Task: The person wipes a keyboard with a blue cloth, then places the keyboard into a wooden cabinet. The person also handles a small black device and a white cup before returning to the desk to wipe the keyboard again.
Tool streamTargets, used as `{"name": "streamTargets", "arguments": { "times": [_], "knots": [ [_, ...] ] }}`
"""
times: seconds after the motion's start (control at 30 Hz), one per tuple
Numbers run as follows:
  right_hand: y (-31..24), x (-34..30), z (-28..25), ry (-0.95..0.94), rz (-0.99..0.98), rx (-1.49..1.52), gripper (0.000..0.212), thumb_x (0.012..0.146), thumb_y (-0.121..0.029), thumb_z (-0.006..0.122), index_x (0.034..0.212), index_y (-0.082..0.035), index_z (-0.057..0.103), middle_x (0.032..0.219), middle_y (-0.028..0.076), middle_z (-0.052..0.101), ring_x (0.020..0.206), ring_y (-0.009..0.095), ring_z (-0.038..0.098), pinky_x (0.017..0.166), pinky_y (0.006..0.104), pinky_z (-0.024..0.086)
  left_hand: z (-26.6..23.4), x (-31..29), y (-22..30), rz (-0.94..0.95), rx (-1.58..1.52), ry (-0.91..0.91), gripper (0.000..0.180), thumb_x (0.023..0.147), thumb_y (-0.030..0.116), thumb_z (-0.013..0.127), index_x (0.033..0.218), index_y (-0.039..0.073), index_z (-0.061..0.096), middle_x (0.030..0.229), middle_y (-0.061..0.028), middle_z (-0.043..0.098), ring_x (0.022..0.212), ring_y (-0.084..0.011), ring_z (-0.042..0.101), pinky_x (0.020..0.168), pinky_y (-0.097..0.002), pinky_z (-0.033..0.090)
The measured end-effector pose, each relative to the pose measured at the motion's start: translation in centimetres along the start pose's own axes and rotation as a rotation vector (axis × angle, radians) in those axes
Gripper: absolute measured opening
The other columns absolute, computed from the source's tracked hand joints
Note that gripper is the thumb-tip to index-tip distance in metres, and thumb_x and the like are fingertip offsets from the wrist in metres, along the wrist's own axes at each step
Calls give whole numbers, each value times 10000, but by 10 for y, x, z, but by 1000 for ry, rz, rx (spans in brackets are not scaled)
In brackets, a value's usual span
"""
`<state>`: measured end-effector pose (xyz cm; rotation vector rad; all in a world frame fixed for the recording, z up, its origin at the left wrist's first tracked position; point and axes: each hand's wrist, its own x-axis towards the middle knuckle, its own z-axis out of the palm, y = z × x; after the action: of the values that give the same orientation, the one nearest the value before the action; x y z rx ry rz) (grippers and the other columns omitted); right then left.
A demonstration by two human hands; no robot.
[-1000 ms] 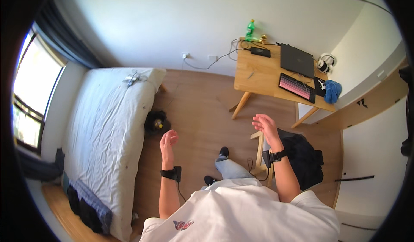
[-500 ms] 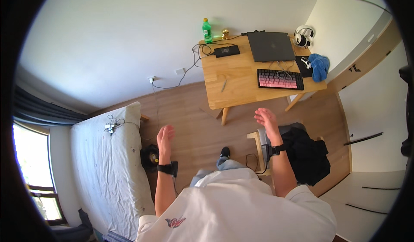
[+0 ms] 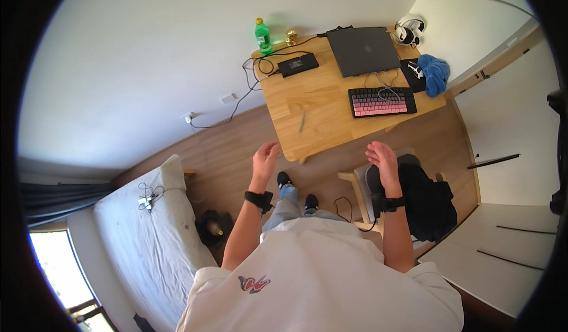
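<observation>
My left hand (image 3: 265,162) hovers in the air by the near left corner of the wooden desk (image 3: 319,134), apart from it as far as I can tell. Its fingers are loosely bent and nothing shows in them. My right hand (image 3: 384,159), fingers extended and empty, is raised in front of the desk's near edge, beside a chair (image 3: 353,187). On the desk nearest my hands lie a thin grey pen-like stick (image 3: 302,122) and a black-to-pink keyboard (image 3: 383,102). Behind the keyboard is a closed dark laptop (image 3: 364,51).
At the desk's back stand a green bottle (image 3: 263,37) and a gold ornament (image 3: 291,37), near a black power brick (image 3: 297,65). White headphones (image 3: 409,31) and a blue cloth (image 3: 436,75) are at the right. A bed (image 3: 148,225) stands left; dark clothing (image 3: 423,199) covers the chair.
I have stepped closer to the desk, and both feet now show. My left hand has moved rightward and up toward the desk's corner; my right hand has shifted slightly right. Both stay empty.
</observation>
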<state>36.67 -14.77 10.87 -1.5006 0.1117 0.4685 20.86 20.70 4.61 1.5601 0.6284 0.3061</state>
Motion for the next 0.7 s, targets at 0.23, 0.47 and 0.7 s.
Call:
{"name": "streamTargets", "arguments": {
  "times": [0.23, 0.47, 0.7],
  "knots": [
    [-30, 8, 6, 215, 1, -9, 256, 1018, -203, 592, 1199, -28, 643, 1109, 80, 700, 908, 150, 685, 782, 264, 545, 30, 81, -10, 12, 242, -26, 339, 886, 222, 686, 1117, -25, 695, 977, -143, 748, 868, -213, 720, 774, -335, 564],
    [-26, 4, 27, 229, 7, -148, 237, 1015, -187, 592, 1188, -33, 643, 1092, 57, 703, 911, 133, 684, 779, 245, 530, 68, 120, -56, 20, 432, -64, 282, 832, 182, 691, 1036, -12, 704, 919, -158, 738, 850, -301, 722, 771, -391, 571],
    [-14, 21, 12, 237, 87, -216, 249, 1019, -174, 579, 1213, -25, 627, 1117, 74, 699, 936, 147, 685, 789, 255, 536, 105, 136, -69, 15, 571, 9, 292, 809, 214, 746, 985, -7, 675, 879, -153, 697, 844, -334, 672, 747, -442, 536]
  ]
}}
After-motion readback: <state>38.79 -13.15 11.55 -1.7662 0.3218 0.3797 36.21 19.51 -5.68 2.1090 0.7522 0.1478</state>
